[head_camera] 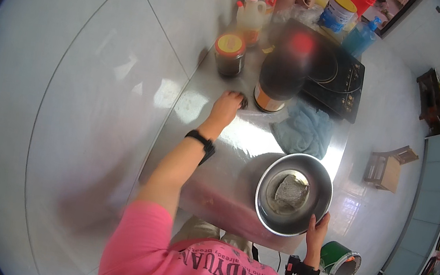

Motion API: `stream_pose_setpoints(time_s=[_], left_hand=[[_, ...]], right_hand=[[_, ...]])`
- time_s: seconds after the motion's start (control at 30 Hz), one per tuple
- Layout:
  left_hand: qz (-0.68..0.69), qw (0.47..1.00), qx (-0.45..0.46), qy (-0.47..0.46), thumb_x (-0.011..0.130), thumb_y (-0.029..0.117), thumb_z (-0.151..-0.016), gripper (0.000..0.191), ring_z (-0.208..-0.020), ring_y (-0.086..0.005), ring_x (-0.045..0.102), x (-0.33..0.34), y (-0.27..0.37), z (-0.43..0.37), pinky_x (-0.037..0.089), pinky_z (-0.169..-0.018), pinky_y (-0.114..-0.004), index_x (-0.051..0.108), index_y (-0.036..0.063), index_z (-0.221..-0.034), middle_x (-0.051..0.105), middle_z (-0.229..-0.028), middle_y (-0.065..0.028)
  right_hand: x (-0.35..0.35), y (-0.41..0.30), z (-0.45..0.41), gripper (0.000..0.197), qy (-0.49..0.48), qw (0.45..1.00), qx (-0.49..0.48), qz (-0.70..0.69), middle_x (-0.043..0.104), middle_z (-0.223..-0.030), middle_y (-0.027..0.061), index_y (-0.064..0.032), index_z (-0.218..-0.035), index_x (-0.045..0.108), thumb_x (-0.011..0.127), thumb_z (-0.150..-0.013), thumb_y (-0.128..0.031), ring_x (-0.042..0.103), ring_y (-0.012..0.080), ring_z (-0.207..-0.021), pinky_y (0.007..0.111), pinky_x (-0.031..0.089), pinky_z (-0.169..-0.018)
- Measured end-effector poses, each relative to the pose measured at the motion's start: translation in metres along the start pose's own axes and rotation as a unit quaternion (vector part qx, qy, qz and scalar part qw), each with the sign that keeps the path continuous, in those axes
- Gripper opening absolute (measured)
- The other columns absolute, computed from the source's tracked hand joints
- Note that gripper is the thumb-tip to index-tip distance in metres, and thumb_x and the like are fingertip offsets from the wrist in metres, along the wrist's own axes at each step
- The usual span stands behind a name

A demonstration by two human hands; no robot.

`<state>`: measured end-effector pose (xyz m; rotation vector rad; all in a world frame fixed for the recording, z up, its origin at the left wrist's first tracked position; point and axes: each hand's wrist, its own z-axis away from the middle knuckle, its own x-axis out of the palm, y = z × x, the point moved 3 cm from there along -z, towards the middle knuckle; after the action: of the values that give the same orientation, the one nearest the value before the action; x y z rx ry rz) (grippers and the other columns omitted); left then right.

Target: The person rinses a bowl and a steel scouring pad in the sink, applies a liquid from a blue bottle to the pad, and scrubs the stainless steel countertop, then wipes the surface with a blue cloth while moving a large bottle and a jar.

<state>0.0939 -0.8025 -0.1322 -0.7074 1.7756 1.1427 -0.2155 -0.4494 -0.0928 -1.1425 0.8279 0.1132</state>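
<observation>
My left hand (pixel 226 106) reaches across the metal tabletop (pixel 208 157) and grips a small dark scouring pad (pixel 243 101), mostly covered by the fingers. Just beyond it stand a jar with a red and yellow lid (pixel 230 54) and a large dark bottle with a red cap (pixel 281 76). My right hand (pixel 317 231) holds the near right rim of a stainless steel basin (pixel 261 198), its thumb over the edge. A grey, wet-looking piece (pixel 292 192) lies at the basin's bottom; its material is unclear. A crumpled blue-grey cloth (pixel 305 130) touches or nearly touches the basin's far side.
A black induction cooker (pixel 347 86) stands behind the cloth. Oil jugs (pixel 250 15), a blue and yellow tin (pixel 338 12) and a blue pump bottle (pixel 360 37) line the far end. A green bucket (pixel 334 255) and a wooden chair (pixel 388 171) stand on the floor at right.
</observation>
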Motion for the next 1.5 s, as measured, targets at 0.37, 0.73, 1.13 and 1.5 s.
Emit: stream_pose_setpoints(time_s=[0.37,0.73,1.13,1.5], left_hand=[[-0.041,0.998,-0.04,-0.016,0.053,0.008,-0.08,0.022,-0.098,-0.03,0.052,-0.02,-0.006,0.002,0.046,-0.081,-0.039,0.057,0.0045,-0.101,0.057,-0.106,-0.0111],[-0.041,0.998,-0.011,0.05,0.055,0.007,-0.08,0.028,-0.105,-0.0324,0.051,-0.032,-0.059,0.005,0.043,-0.088,-0.038,0.056,0.0008,-0.106,0.055,-0.113,-0.0144],[-0.015,0.993,-0.115,0.01,0.054,0.009,-0.083,0.03,-0.111,-0.0317,0.049,-0.087,-0.059,0.214,0.041,-0.093,-0.037,0.056,0.0019,-0.112,0.053,-0.12,-0.0138],[0.35,0.936,-0.013,-0.027,0.048,0.011,-0.086,0.023,-0.098,-0.0293,0.054,-0.008,0.005,0.096,0.042,-0.087,-0.034,0.058,0.0027,-0.104,0.058,-0.105,-0.0137]], right_hand=[[0.002,-0.006,-0.005,0.039,0.009,1.0,0.005,0.0,0.058,-0.1,0.0189,0.0013,-0.121,0.036,0.051,-0.087,-0.009,0.059,0.0272,-0.087,0.032,0.044,-0.079],[-0.002,0.008,-0.003,0.043,-0.004,0.999,0.011,0.039,0.056,-0.104,0.0231,0.0009,-0.124,0.033,0.052,-0.086,-0.01,0.057,0.0334,-0.095,0.036,0.043,-0.082],[-0.002,0.011,-0.009,0.047,0.007,0.998,-0.015,0.063,0.053,-0.109,0.0262,0.0018,-0.127,0.029,0.05,-0.087,-0.011,0.055,0.0385,-0.098,0.039,0.041,-0.084],[0.001,-0.001,-0.02,0.048,-0.013,0.996,-0.004,0.092,0.053,-0.108,0.0282,0.003,-0.127,0.028,0.051,-0.087,-0.01,0.056,0.0405,-0.098,0.038,0.043,-0.081]])
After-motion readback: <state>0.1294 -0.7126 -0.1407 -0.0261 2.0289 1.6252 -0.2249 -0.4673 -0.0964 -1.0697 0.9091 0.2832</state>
